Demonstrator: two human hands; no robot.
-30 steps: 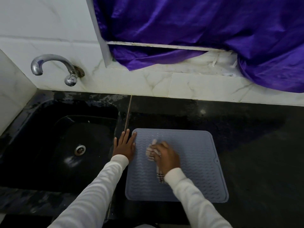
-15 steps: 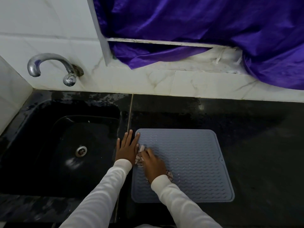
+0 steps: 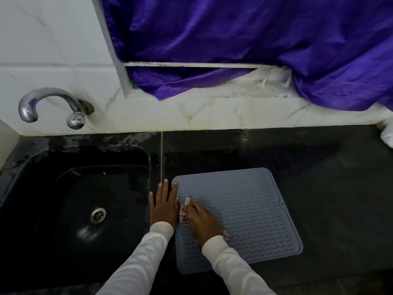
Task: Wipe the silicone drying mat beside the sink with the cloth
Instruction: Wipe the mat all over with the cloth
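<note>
A grey-blue silicone drying mat (image 3: 248, 209) with a wavy ribbed surface lies on the dark counter just right of the sink. My right hand (image 3: 203, 222) grips a small checked cloth (image 3: 184, 211) and presses it on the mat's left part. Most of the cloth is hidden under the hand; ends stick out at the fingertips and near the wrist. My left hand (image 3: 163, 206) lies flat with straight fingers at the mat's left edge, its forefinger tip on the mat's corner.
A black sink (image 3: 85, 209) with a metal drain (image 3: 97, 215) sits to the left, a chrome tap (image 3: 49, 106) on the white tiled wall above it. Purple fabric (image 3: 255, 45) hangs over the ledge behind. A white object (image 3: 388, 135) peeks in at the far right.
My right hand has slid the cloth leftward across the mat, from near its middle to its left side beside my left hand. The left hand has stayed at the mat's edge.
</note>
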